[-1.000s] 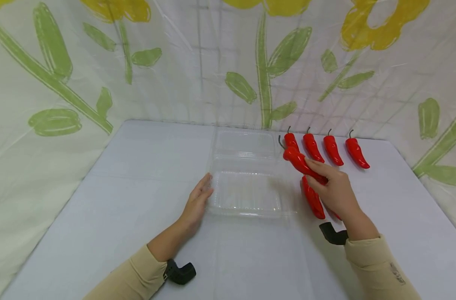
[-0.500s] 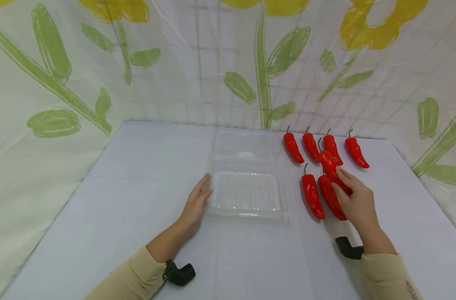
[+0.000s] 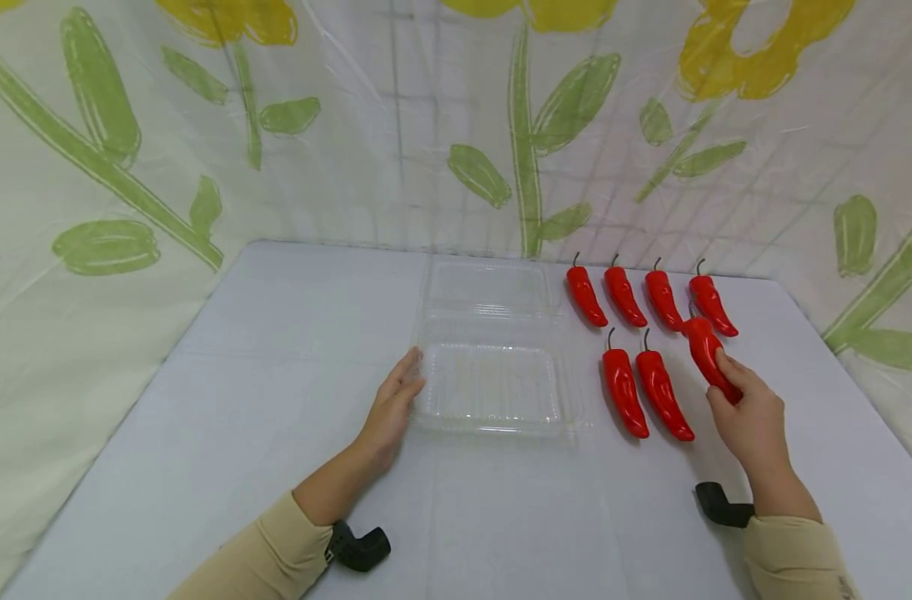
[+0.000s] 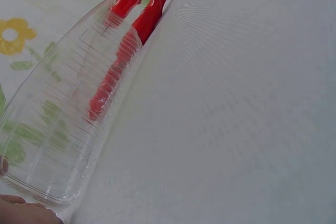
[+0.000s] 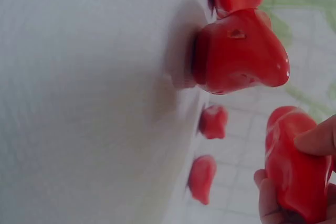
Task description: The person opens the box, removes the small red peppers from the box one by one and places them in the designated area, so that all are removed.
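Observation:
My right hand point(image 3: 752, 417) grips the lower part of a red chili pepper point(image 3: 702, 343), its stem end pointing away toward the back row. In the right wrist view, thumb and fingers pinch the same pepper point(image 5: 296, 166). Two red peppers point(image 3: 625, 393) lie side by side to the left of this hand. My left hand point(image 3: 388, 408) touches the left side of a clear plastic clamshell box point(image 3: 493, 425) with fairly straight fingers. The box stands with its lid point(image 3: 489, 287) folded back. In the left wrist view, the box point(image 4: 52, 129) is see-through, with peppers visible behind it.
Several more red peppers point(image 3: 662, 298) lie in a row at the back right of the white table point(image 3: 276, 333). Behind the table hangs a flower-patterned curtain point(image 3: 336, 167). A black wrist camera point(image 3: 362, 546) sits at each cuff.
My right hand has carried the held pepper rightward and toward me, from above the front peppers to their right, uncovering both. The left hand and box stay put.

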`<state>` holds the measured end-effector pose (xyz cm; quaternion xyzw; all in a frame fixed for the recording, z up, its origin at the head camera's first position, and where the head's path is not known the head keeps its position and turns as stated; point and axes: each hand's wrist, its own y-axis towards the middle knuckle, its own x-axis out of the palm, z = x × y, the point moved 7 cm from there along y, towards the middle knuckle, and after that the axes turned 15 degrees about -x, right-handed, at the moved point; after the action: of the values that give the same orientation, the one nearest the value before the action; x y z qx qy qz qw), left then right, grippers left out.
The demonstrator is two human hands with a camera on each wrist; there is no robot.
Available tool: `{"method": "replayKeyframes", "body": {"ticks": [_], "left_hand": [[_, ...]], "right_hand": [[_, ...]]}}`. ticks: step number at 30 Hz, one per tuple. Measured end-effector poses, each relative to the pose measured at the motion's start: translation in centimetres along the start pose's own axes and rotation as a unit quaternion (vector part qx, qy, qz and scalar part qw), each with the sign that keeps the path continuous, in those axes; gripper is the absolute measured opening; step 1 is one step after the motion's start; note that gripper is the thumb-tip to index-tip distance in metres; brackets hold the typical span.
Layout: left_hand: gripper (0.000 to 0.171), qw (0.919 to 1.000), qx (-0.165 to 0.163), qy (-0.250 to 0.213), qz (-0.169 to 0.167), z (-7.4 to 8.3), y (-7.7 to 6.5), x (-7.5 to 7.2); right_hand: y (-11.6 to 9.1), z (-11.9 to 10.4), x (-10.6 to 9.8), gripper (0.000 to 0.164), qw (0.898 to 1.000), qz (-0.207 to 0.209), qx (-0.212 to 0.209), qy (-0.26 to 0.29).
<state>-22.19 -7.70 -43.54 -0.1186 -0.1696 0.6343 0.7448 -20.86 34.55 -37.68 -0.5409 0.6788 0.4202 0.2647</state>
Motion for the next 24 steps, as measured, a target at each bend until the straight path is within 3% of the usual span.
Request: {"method": "replayKeyframes", "body": {"ticks": [7,15,24], "left_hand": [[0.056,1.0,-0.003,0.003,0.002,-0.1,0.0,-0.1],[0.056,1.0,-0.001,0.004,0.001,0.0,0.0,0.0],[0.055,1.0,0.003,0.0,0.004,0.0,0.0,-0.1]], "right_hand": [[-0.1,1.4,0.8,0.058,0.998,-0.055,0.018,-0.001],[-0.2,2.4,1.6,0.06,0.993,-0.114,-0.014,-0.014],[-0.2,3.0,2.3,0.061,0.989,-0.143,-0.027,-0.026]]}}
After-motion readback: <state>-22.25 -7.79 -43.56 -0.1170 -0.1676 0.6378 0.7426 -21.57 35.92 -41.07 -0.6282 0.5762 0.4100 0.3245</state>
